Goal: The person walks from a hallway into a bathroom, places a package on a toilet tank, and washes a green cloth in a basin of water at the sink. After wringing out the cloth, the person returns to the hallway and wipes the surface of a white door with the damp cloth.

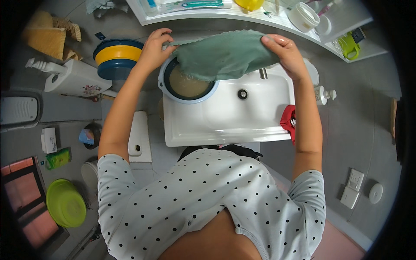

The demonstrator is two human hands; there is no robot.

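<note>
We stretch a green cloth (225, 54) above the white sink (229, 117), left hand (154, 47) and right hand (286, 54) each pinching an edge, over the blue basin (167, 89) of murky water.

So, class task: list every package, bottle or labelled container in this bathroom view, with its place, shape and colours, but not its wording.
Large detergent jug: floor left of the sink, lying on its side, white, flowery label.
Pump bottle: right of the sink, small, white.
Green packet: floor far left, flat, bright green.
White packet: just above the green one, small, boxy.
Tube: shelf behind the sink, white and teal.
</note>
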